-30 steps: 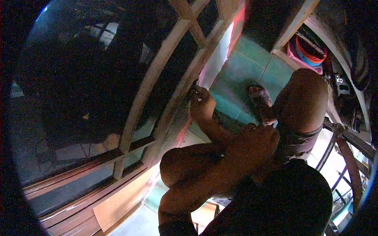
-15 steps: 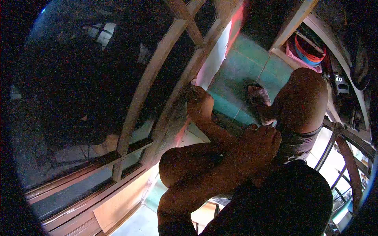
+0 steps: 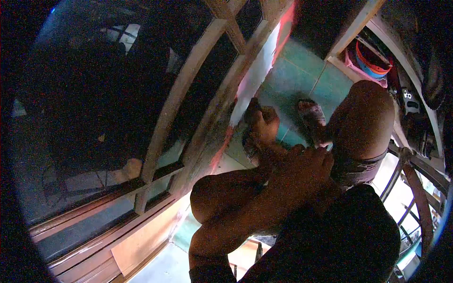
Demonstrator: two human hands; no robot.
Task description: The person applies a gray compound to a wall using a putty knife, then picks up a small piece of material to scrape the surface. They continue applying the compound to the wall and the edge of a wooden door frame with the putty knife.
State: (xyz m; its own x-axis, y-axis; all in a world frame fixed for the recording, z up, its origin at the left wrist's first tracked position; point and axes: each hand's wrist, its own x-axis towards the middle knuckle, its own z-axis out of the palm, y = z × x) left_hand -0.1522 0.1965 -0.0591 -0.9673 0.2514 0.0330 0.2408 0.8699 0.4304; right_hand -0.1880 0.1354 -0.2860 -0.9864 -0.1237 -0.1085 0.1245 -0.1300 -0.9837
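Observation:
Fingers curled, my right hand (image 3: 265,126) is low beside the painted wall edge (image 3: 243,101), apart from the wooden frame (image 3: 217,94). A small dark thing shows at its fingertips, too dim to make out. My left hand (image 3: 306,165) lies over my right forearm near my knees, its fingers bent and pressed together; what is under them is hidden. The wooden frame has crossed bars with dark panes between them.
My knee (image 3: 370,118) and a sandalled foot (image 3: 311,115) are on the right, above green floor tiles (image 3: 302,70). Red and blue basins (image 3: 373,63) stand behind a wooden rail (image 3: 354,28). Metal bars (image 3: 406,188) are at the lower right.
My right hand has moved away from the wooden frame, rightward and slightly down in the picture. My left hand has shifted slightly over the forearm.

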